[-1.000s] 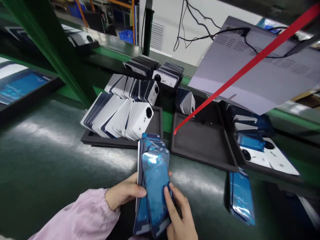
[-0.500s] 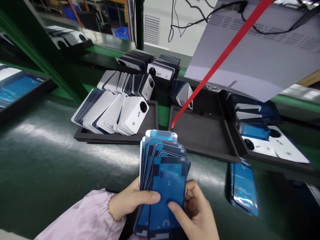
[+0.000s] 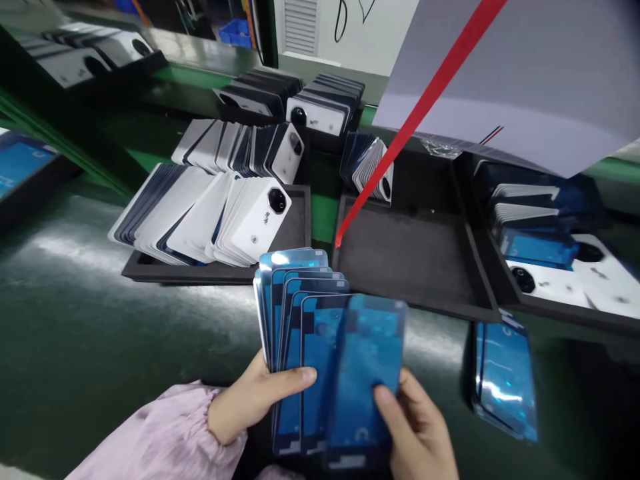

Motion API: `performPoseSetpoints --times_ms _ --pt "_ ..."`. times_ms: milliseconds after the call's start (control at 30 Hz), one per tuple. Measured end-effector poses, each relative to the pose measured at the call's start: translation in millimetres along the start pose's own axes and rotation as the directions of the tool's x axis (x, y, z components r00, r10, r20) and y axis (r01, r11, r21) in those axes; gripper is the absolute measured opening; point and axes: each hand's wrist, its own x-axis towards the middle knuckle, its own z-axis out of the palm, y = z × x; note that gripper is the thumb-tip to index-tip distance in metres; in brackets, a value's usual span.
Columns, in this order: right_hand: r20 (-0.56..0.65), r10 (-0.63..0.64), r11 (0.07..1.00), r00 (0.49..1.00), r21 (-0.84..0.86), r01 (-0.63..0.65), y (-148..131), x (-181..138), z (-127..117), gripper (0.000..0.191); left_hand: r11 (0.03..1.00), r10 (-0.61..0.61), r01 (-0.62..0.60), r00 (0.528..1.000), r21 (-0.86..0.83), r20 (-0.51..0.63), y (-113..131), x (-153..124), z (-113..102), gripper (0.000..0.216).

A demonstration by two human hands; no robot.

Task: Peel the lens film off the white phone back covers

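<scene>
Several phone back covers, blue film side up, are fanned out in my left hand, whose thumb presses on their faces. My right hand pinches a single phone back cover between thumb and fingers. It sits to the right of the fan and still overlaps its front cover. My right fingers are partly hidden behind it. To the right, a small stack of blue-filmed covers lies on the dark green table.
A black tray at left holds rows of leaning white and dark covers. Beside it is another black tray with a few covers behind it. More covers fill a tray at right. A red strap hangs diagonally across the view.
My right hand has drawn the top cover rightward, away from the fan. The left hand keeps its hold on the others. The view has shifted slightly.
</scene>
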Motion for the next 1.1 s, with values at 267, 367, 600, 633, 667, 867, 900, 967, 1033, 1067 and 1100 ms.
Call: performPoseSetpoints --times_ms 267,367,600,633,667,867,900,967,1033,1067,1100 --pt "-0.087 0.034 0.995 0.996 0.095 -0.026 -4 16 -1 0.032 0.997 -0.063 0.061 0.998 -0.039 -0.029 -8 3 -20 0.052" --pt "-0.232 -0.012 0.981 0.973 0.186 0.056 -11 22 -20 0.026 0.998 -0.063 0.062 0.996 -0.020 -0.057 -4 1 -19 0.048" --pt "0.057 0.094 0.988 0.994 0.119 -0.100 1 8 -6 0.033 0.998 0.042 -0.035 0.993 0.061 -0.115 2 -1 -7 0.051" --pt "0.131 0.126 0.989 0.983 0.063 -0.135 4 7 0 0.034 0.998 0.044 -0.038 0.993 0.052 -0.114 1 -1 -7 0.051" --pt "0.182 0.153 0.987 0.971 0.019 -0.159 6 7 4 0.034 0.999 0.040 -0.036 0.993 0.038 -0.113 -1 -1 -9 0.051" --pt "-0.164 0.039 0.991 0.986 0.130 -0.017 5 19 -11 0.042 0.999 -0.011 0.008 0.995 -0.039 -0.097 -5 2 -18 0.049" --pt "-0.250 0.001 0.989 0.968 0.144 0.036 3 20 -18 0.039 0.999 -0.011 0.007 0.995 -0.037 -0.101 -4 2 -17 0.047" --pt "-0.356 -0.051 0.980 0.933 0.162 0.116 -1 19 -29 0.027 1.000 -0.002 0.001 0.993 -0.015 -0.116 -2 1 -14 0.042" --pt "-0.343 -0.061 0.976 0.938 0.176 0.127 -2 16 -34 0.021 0.999 0.021 -0.017 0.991 0.031 -0.135 0 1 -10 0.042" --pt "-0.297 -0.049 0.978 0.954 0.180 0.106 -1 14 -33 0.022 0.998 0.038 -0.030 0.990 0.055 -0.139 0 0 -8 0.043" --pt "-0.243 -0.031 0.981 0.970 0.179 0.076 1 12 -30 0.024 0.996 0.055 -0.044 0.989 0.077 -0.140 1 0 -6 0.045"
